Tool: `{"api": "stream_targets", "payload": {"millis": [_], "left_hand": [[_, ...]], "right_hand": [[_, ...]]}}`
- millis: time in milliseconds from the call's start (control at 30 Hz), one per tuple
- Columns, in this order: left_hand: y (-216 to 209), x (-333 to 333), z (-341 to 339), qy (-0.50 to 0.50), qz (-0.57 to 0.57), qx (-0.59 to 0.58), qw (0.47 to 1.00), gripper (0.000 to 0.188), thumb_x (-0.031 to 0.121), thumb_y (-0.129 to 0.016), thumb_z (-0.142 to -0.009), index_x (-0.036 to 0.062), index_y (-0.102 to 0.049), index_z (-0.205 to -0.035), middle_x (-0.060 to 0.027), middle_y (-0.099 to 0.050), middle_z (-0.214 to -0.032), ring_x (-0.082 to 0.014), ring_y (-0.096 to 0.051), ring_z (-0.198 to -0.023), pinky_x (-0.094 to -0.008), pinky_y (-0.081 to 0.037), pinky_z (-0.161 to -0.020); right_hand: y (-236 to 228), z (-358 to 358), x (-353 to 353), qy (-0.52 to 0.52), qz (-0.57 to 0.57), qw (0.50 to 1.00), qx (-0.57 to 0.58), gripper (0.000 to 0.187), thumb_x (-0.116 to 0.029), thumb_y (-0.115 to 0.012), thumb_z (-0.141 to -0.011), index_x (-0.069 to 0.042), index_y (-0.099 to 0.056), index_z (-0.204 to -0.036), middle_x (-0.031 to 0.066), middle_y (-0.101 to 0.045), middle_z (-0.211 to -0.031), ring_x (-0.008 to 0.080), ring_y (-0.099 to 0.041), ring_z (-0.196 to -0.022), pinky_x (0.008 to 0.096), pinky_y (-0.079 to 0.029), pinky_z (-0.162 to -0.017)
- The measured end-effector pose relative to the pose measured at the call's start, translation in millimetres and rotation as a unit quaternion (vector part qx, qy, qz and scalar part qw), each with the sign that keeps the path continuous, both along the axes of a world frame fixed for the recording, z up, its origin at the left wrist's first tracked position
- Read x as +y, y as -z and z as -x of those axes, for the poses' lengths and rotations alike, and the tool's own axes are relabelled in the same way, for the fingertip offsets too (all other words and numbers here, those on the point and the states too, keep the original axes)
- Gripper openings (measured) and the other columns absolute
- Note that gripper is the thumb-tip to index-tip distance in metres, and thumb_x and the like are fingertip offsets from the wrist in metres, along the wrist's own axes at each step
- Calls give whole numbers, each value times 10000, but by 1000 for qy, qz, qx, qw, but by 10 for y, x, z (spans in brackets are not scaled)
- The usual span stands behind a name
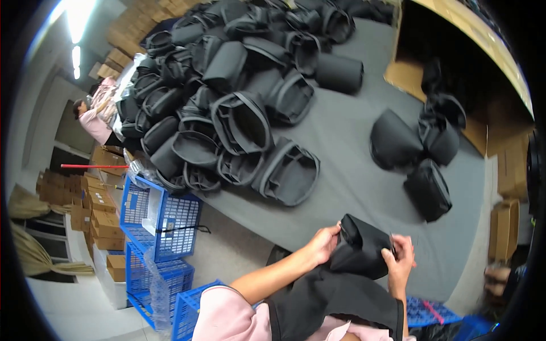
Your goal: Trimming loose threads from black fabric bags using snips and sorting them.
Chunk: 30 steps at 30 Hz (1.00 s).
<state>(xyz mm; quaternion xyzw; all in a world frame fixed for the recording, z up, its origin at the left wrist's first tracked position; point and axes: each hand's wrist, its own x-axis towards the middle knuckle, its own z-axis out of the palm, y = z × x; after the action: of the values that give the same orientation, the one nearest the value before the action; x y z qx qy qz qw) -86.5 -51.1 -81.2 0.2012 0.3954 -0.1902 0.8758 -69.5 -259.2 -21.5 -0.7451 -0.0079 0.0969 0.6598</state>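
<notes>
Close to my body, past the near edge of the grey table (341,131), I hold a black zip pouch (368,250) between both hands. My left hand (326,241) grips its left side near the upper corner, with the thumb and fingers closed on the fabric. On the right side, my right hand (400,257) pinches the pouch's edge, its fingers bent round the rim. The pouch's near side rests close to my black apron (335,298). Just beyond the right hand lies another black pouch (427,192), with several more in a loose group behind it.
A large heap of black pouches (242,122), many gaping, covers the table's far left. An open cardboard box (406,79) stands at far right. Blue plastic crates (179,219) are stacked on the left. Another person (95,122) stands in the left background by cardboard cartons (105,224).
</notes>
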Motion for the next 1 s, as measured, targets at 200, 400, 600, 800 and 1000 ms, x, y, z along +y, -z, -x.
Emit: {"api": "stream_targets", "payload": {"millis": [200,400,600,800,1000], "left_hand": [[-1687,1214,-607,-348,-241,-301,855,144,216,-546,-889,75,-577,-885,-25,-609,-834,-122,-566,-793,-258,-461,-774],[-2557,2363,-558,-311,-396,-386,773,897,489,-502,-855,8,19,-1404,-178,-53,-1474,-263,-61,-1369,-486,-4,-1077],[-1595,1859,-557,-164,-295,-360,870,432,244,-527,-896,15,-422,-1247,-158,-506,-1229,-266,-513,-1108,-374,-415,-917],[-1244,1025,-571,14,-422,-306,853,354,177,-536,-893,-20,-481,-1182,-163,-569,-1125,-243,-566,-1032,-326,-430,-898],[-855,277,-793,273,-437,-349,783,358,129,-596,-838,15,-510,-1166,-116,-582,-1114,-198,-556,-1021,-318,-420,-913]], "right_hand": [[30,19,-24,3,43,999,-3,175,53,-573,-746,0,-552,-911,-27,-345,-782,53,-340,-663,171,-314,-613],[77,-4,6,11,-55,996,71,119,-141,-504,-905,-31,-550,-909,-10,-437,-609,39,-369,-460,199,-312,-403],[14,-402,-312,152,68,979,-121,120,-108,-483,-914,-37,-542,-838,-10,-452,-606,41,-409,-459,192,-318,-401],[125,-1217,-738,193,278,919,-201,257,-200,-691,-774,-20,-521,-846,52,-537,-678,119,-487,-597,272,-423,-580],[-5,-1443,-908,249,303,919,-44,317,-267,-711,-724,-82,-537,-914,37,-546,-651,151,-517,-590,301,-436,-596]]}}
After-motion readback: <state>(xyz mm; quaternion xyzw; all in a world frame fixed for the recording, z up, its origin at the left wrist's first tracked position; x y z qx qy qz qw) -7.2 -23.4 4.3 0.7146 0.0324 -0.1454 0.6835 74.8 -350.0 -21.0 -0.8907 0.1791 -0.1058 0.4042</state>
